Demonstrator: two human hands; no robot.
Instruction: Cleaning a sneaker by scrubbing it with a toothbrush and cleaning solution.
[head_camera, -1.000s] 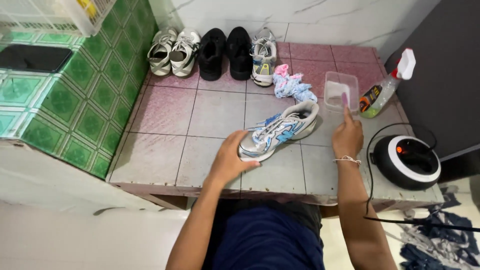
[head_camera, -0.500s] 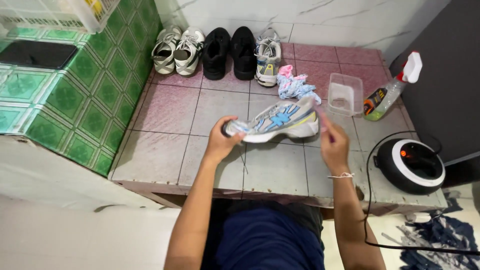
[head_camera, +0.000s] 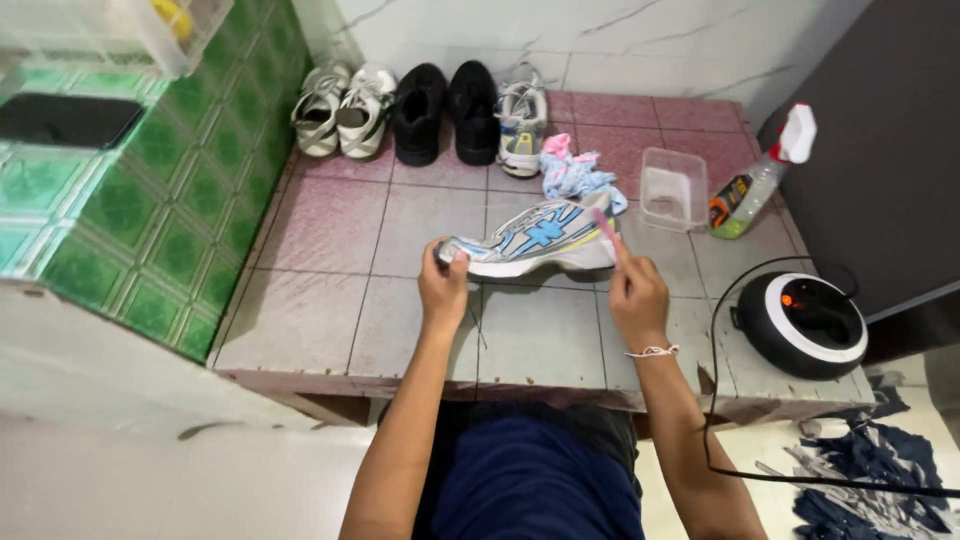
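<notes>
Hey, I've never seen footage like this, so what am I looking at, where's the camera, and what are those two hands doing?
There is no machine here: a person wears a camera on the head, so the single view looks down at their own bare hands. The left hand grips the toe of a white and blue running shoe that rests on the pink tiled ledge. The right hand holds a thin pink brush-like tool against the shoe's heel. Behind it lie a bundled pink and blue cloth, a clear plastic tub, a spray bottle with a white trigger and a row of shoes by the wall. A round black and white appliance sits at the right.
</notes>
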